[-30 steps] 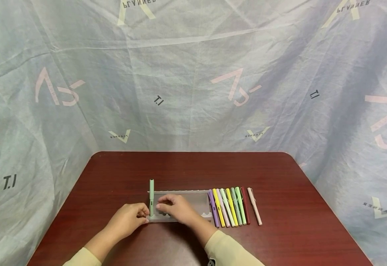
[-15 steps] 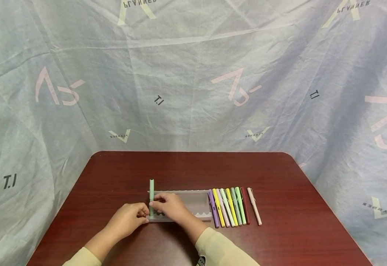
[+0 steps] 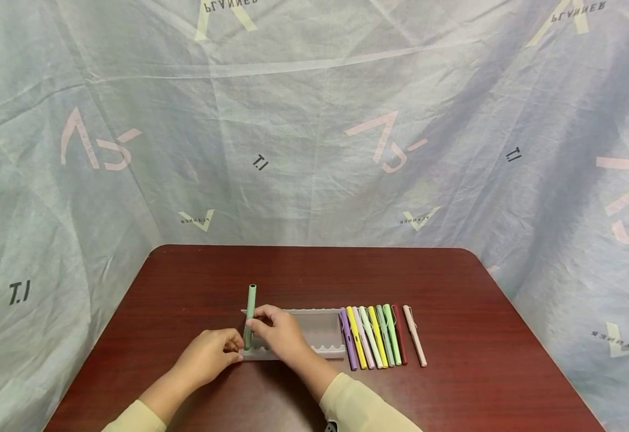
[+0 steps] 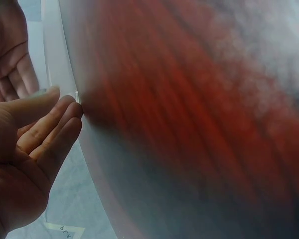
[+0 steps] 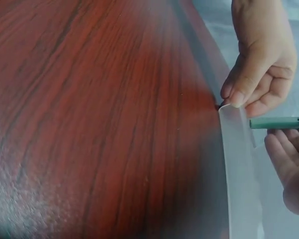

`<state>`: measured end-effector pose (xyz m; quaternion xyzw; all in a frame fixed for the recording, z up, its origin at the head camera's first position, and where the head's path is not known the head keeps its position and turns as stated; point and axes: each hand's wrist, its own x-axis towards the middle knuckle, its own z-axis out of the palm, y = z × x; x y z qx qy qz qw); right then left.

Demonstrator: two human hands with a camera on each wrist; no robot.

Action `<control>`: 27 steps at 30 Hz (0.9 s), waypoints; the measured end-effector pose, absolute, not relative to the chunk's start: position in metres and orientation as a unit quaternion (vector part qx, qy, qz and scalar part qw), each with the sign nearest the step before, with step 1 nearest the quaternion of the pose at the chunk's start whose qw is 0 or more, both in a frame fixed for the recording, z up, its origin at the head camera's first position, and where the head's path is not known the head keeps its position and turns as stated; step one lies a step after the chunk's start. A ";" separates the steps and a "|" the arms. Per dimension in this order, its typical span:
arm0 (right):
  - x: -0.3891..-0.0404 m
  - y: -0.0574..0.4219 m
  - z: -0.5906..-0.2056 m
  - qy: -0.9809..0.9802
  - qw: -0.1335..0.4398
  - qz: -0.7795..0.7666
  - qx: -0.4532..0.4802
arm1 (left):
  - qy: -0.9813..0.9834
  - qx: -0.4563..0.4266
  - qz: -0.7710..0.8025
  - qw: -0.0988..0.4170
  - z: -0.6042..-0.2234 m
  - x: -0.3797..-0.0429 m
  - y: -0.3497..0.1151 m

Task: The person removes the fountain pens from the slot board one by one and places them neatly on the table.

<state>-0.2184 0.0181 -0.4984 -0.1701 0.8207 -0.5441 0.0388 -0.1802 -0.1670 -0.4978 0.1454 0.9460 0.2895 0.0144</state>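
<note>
A translucent pen tray (image 3: 320, 327) with scalloped long edges lies on the table. My left hand (image 3: 212, 354) pinches its near left corner between thumb and fingers; the right wrist view also shows this left hand (image 5: 264, 55) at the tray's end. My right hand (image 3: 282, 333) pinches a green pen (image 3: 251, 300) between thumb and fingers over the tray's left end. The pen's far end leans slightly right and its near end is at the notched front edge. In the right wrist view the green pen (image 5: 274, 123) points toward the left hand.
Right of the tray lies a row of several pens: a purple pen (image 3: 349, 339), yellow, pale and green ones, and a dark red pen (image 3: 400, 336). A pale pink pen (image 3: 415, 336) lies slightly apart. The dark red-brown table (image 3: 482, 360) ends at a hanging cloth (image 3: 314, 150).
My right hand has moved left and taken hold of the green pen. The pen has turned and tilted slightly, its far end shifting right. My left hand has stayed at the tray's corner.
</note>
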 end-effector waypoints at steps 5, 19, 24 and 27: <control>-0.217 0.022 -0.498 0.788 0.065 -0.588 -0.172 | 0.946 0.143 0.289 0.016 -0.498 -0.181 -0.166; -0.221 0.050 -0.507 0.727 0.138 -0.654 -0.158 | 0.946 0.152 0.285 0.003 -0.499 -0.180 -0.168; -0.222 0.061 -0.507 0.731 0.138 -0.652 -0.146 | 0.948 0.146 0.283 0.005 -0.499 -0.180 -0.167; -0.222 0.068 -0.507 0.736 0.135 -0.648 -0.144 | 0.949 0.146 0.281 0.003 -0.500 -0.180 -0.167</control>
